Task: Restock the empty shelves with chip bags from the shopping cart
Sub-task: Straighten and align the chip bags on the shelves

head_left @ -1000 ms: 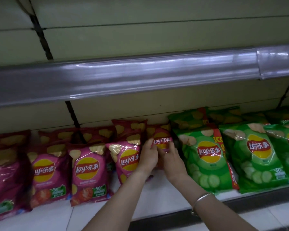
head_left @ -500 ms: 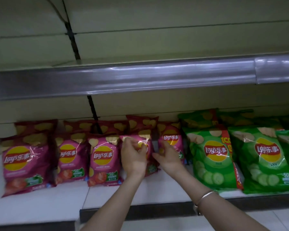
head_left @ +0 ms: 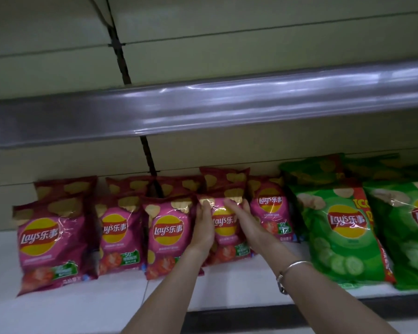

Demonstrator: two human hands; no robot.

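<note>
Chip bags [head_left: 51, 239] in pink foil stood along the shelf [head_left: 58, 309] from its 9 o'clock end, upright and leaning back on darker bags [head_left: 65, 186] behind them. Fourth in that front row was the centre bag [head_left: 223, 227], seated on the shelf with its long axis running 12 to 6 o'clock and its logo facing out. The left hand [head_left: 203, 230] lay against its 9 o'clock edge, so the bag sat at 3 o'clock from that hand. Its fingers [head_left: 202, 208] ran nearly straight up the edge with their tips at the top corner, touching rather than wrapping as far as could be seen. The right hand [head_left: 250, 225], a bracelet [head_left: 292, 266] on its wrist, came in from 5 o'clock and covered the bag's 3 o'clock side. Its fingers [head_left: 234, 204] were bent over the upper corner; whether they pinched the foil or only pressed it could not be told. Both hands were equally near, with the bag bracketed between them. Just beside it at 3 o'clock stood another pink bag [head_left: 270, 213], then the green bags [head_left: 343, 227]. The bag looked to be in place, so the coming move was likely a small squaring push toward 12 o'clock, then both hands drawing back toward 6 o'clock without dragging the neighbours.
</note>
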